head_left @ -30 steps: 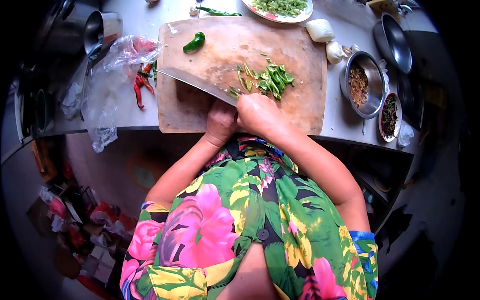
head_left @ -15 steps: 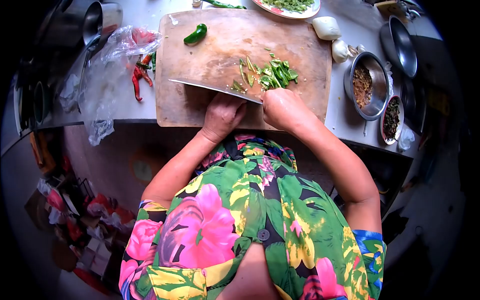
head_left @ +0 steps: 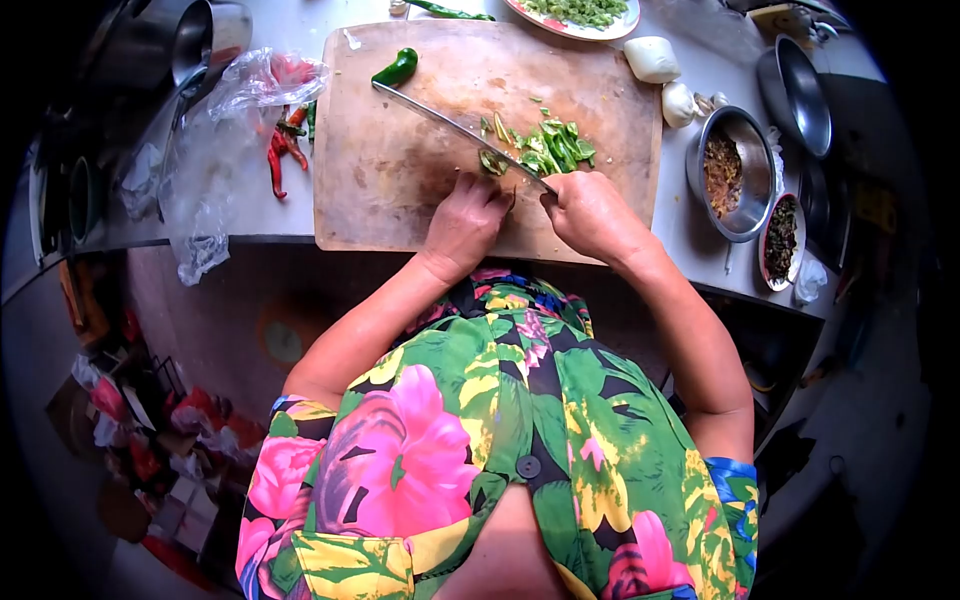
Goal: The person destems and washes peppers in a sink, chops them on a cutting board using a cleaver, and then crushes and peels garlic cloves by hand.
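Note:
My right hand point(head_left: 592, 215) is closed round the handle of a large knife point(head_left: 450, 127), whose blade slants up and left over the wooden board point(head_left: 370, 190). The blade's tip is beside a whole green pepper point(head_left: 397, 68). Just below the blade, my left hand point(head_left: 466, 222) rests on the board with its fingers bent together; what they hold, if anything, is too hidden to name. Cut green pepper pieces point(head_left: 556, 148) lie in a pile right of the blade, with a few strips point(head_left: 499, 127) near its middle.
Left of the board are a plastic bag point(head_left: 205, 170) and red chillies point(head_left: 280, 158). A plate of chopped greens point(head_left: 590, 32) stands behind. To the right are a white radish piece point(head_left: 652, 60), garlic point(head_left: 679, 104), a metal bowl point(head_left: 755, 180) and a small dish point(head_left: 797, 250).
The knife's tip has swung up and away toward the whole pepper. My left hand first moved apart from my right, then slid slightly right and forward. The board sits a little higher in view.

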`<state>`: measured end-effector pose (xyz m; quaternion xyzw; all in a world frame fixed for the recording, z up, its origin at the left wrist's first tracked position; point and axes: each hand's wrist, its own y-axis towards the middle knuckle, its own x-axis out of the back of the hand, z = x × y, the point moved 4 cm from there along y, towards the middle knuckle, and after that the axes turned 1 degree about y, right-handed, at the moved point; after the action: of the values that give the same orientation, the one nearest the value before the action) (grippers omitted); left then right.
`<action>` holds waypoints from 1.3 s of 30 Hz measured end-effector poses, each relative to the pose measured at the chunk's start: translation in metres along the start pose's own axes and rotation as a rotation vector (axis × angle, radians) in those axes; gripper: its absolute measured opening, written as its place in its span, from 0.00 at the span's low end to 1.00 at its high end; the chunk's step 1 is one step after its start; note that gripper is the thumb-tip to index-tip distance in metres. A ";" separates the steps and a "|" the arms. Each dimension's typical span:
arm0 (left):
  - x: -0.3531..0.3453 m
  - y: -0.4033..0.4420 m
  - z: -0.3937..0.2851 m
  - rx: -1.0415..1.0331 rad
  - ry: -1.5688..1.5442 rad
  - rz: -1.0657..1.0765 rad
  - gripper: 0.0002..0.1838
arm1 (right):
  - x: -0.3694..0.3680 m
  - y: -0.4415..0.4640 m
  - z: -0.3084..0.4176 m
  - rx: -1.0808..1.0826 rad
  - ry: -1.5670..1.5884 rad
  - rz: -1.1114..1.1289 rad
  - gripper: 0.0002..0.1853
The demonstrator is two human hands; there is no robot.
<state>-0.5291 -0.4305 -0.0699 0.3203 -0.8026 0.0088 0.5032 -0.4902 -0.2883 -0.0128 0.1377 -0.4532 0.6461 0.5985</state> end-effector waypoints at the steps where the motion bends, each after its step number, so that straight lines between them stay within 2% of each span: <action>1: -0.002 0.004 -0.003 -0.013 0.044 0.022 0.11 | 0.000 0.001 -0.001 0.000 -0.034 0.023 0.07; 4: -0.010 0.007 0.000 -0.017 0.047 -0.002 0.11 | -0.011 0.011 -0.011 -0.038 -0.094 0.075 0.07; 6: -0.006 0.003 0.002 -0.080 -0.020 -0.162 0.08 | -0.017 0.013 -0.008 -0.076 -0.112 0.101 0.07; 10: -0.002 -0.001 0.004 -0.108 -0.151 -0.235 0.08 | -0.020 0.017 -0.009 -0.037 -0.098 0.065 0.08; 12: -0.002 -0.002 0.007 -0.137 -0.138 -0.220 0.09 | -0.016 0.013 -0.016 -0.112 0.065 0.009 0.08; 16: -0.007 -0.006 0.008 -0.082 -0.176 -0.181 0.10 | 0.001 -0.023 0.000 -0.048 0.019 0.077 0.08; 20: -0.003 -0.003 0.006 -0.065 -0.106 -0.240 0.11 | -0.025 -0.025 -0.006 -0.029 -0.140 0.086 0.08; 22: -0.001 -0.004 0.004 -0.074 -0.102 -0.207 0.11 | -0.029 -0.017 -0.005 -0.086 -0.125 0.126 0.05; 27: -0.006 -0.003 0.007 -0.120 -0.171 -0.201 0.11 | -0.024 -0.018 -0.016 -0.078 0.055 0.044 0.06; 30: -0.007 -0.005 0.007 -0.062 -0.151 -0.183 0.11 | -0.015 -0.030 -0.005 -0.014 -0.002 0.035 0.06; 34: -0.005 -0.004 0.005 -0.090 -0.113 -0.243 0.13 | -0.029 -0.019 0.000 -0.081 -0.076 0.092 0.06; 35: -0.004 -0.004 0.004 -0.122 -0.097 -0.214 0.14 | -0.035 -0.016 -0.001 -0.070 -0.081 0.032 0.06; 39: -0.010 -0.009 0.008 -0.075 -0.148 -0.100 0.15 | -0.029 -0.017 -0.009 -0.029 0.058 0.024 0.07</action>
<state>-0.5275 -0.4350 -0.0848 0.3406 -0.8203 -0.0697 0.4540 -0.4640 -0.3026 -0.0316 0.1049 -0.4466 0.6504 0.6054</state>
